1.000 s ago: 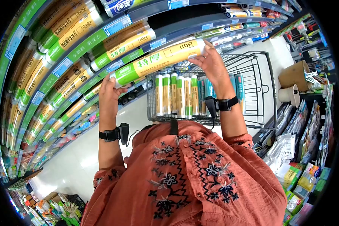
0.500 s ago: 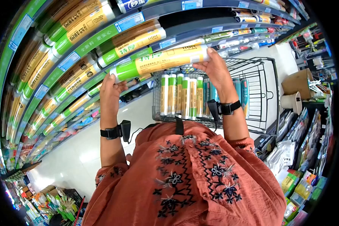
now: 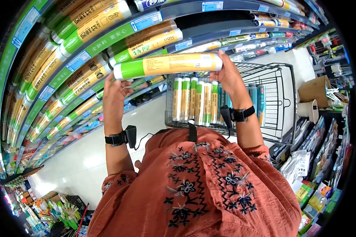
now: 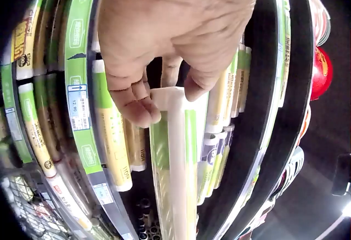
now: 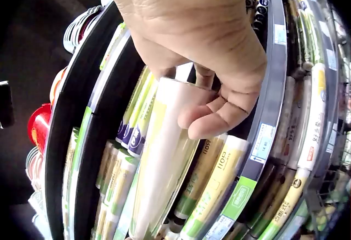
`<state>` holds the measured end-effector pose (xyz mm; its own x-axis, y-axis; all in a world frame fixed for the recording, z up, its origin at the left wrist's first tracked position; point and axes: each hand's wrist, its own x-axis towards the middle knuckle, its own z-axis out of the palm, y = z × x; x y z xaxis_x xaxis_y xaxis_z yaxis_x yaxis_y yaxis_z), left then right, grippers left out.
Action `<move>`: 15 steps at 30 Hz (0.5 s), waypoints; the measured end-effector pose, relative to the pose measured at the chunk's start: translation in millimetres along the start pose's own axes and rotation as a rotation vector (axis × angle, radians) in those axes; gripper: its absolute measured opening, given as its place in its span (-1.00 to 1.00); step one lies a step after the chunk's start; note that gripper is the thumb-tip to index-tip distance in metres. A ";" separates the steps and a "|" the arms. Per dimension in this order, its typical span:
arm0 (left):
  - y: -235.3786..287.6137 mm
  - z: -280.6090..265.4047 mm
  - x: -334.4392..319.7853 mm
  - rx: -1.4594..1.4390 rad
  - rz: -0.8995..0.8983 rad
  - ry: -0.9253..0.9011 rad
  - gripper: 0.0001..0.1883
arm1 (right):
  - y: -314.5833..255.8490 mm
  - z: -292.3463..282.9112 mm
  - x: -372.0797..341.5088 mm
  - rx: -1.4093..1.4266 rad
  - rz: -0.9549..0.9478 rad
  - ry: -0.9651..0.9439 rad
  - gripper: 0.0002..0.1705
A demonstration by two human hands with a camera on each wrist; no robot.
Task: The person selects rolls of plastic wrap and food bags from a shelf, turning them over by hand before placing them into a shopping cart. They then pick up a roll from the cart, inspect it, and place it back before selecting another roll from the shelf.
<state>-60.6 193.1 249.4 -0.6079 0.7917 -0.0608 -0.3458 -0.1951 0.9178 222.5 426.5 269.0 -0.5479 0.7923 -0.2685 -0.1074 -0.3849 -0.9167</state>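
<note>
A long packaged roll (image 3: 170, 65) with a green and yellow label and white ends lies level across the head view, in front of the shelf. My left hand (image 3: 115, 94) holds its green end; in the left wrist view the thumb and fingers (image 4: 143, 106) sit on either side of that end. At the other end, my right hand (image 3: 230, 77) grips the roll, with curled fingers (image 5: 211, 120) round its rim in the right wrist view. Fine print and a small code face up on the label. Below the roll, similar rolls (image 3: 195, 100) stand in the cart.
A wire shopping cart (image 3: 281, 98) is just ahead of the body, with teal packages (image 3: 261, 100) beside the rolls. Curved shelves (image 3: 122, 33) full of rolls and price tags run along the left and front. On the right are a cardboard box (image 3: 313, 89) and racks of packaged goods.
The roll has turned about its length, from large lettering to fine print and a code facing up. Both hands still hold its ends. The view has shifted, so the cart appears farther right.
</note>
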 end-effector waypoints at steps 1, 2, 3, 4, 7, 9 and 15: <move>0.9 -0.5 0.1 0.005 0.000 0.014 -0.50 | 0.2 1.9 0.3 -0.005 0.007 -0.002 -0.43; 1.3 0.3 -0.5 0.009 -0.001 0.028 -0.52 | 0.2 3.7 -0.4 -0.011 0.014 -0.003 -0.42; 1.3 1.2 -0.9 0.012 -0.003 0.041 -0.55 | 0.2 4.7 -1.2 -0.017 0.022 -0.002 -0.42; 0.7 1.8 -0.6 0.017 0.007 0.059 -0.57 | 0.5 5.7 -1.2 -0.025 0.025 -0.012 -0.41; -4.1 0.8 2.1 0.002 0.039 0.076 -0.62 | 2.5 9.0 -1.0 -0.053 0.043 -0.026 -0.38; -10.1 -7.2 6.6 -0.044 0.072 0.042 -0.64 | 4.1 11.4 0.8 -0.076 0.064 -0.025 -0.35; -3.7 -7.7 8.5 -0.032 0.099 0.073 -0.59 | 3.2 22.5 0.5 -0.054 0.088 -0.022 -0.36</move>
<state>-70.0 196.1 242.4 -0.6900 0.7238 0.0004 -0.3034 -0.2897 0.9078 203.2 415.0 272.5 -0.5711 0.7458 -0.3429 -0.0131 -0.4260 -0.9046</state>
